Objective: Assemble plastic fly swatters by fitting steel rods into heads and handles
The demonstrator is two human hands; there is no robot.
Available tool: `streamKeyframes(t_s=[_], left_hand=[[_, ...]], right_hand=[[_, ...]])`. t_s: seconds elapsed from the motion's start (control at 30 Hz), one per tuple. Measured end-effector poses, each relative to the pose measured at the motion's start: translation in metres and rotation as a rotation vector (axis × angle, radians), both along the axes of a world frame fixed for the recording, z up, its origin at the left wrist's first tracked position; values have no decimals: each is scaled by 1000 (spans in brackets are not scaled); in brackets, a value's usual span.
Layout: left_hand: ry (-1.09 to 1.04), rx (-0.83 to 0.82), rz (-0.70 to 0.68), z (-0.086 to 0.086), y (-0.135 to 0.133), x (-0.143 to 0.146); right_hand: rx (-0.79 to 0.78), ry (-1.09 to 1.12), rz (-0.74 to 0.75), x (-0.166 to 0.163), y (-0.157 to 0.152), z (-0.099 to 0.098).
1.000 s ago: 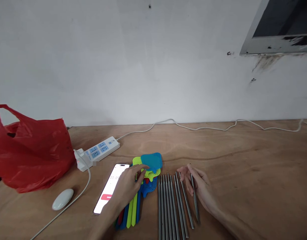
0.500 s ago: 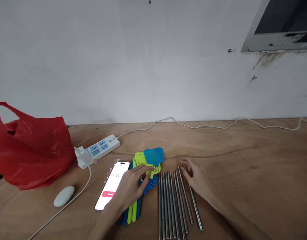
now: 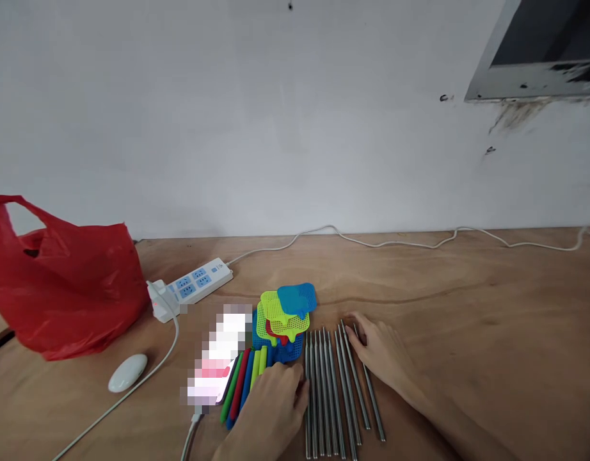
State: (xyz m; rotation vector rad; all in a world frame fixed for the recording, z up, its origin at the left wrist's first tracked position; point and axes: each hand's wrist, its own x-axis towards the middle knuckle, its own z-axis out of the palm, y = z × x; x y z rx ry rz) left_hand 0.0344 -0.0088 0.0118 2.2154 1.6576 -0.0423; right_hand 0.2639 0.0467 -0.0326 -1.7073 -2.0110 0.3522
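Observation:
Several slim metal rods lie side by side on the wooden table, the rightmost ones slightly fanned. My right hand is at their far end, thumb and index finger bent around the top of the rightmost rod. Curled beside the leftmost rod, my left hand covers the near ends of several coloured plastic handles; whatever its fingers hold is hidden. Beyond it is a stack of perforated fly swatter heads in blue, yellow-green and red.
A lit phone, partly blurred, lies left of the handles with a cable attached. Further left are a white mouse, a power strip and a red plastic bag. A white cord runs along the wall.
My left hand has moved down and right from over the swatter heads to the handles beside the rods. The rightmost rods have shifted slightly left; my right hand stays at their tops.

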Motion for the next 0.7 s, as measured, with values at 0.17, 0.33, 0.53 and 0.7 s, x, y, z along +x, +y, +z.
streamKeyframes(t_s=[0.17,0.33,0.53,0.7], left_hand=[[59,-85,65,1,0,7],[90,-89,86,2,0,9],[131,-79,88,8,-3,13],[163,-76,134,10,-5,16]], right_hand=[[43,70,8,-2,-2,4],[102,164,9,-3,-3,4],[113,256,20,-5,-4,4],[104,314,35,-6,-3,1]])
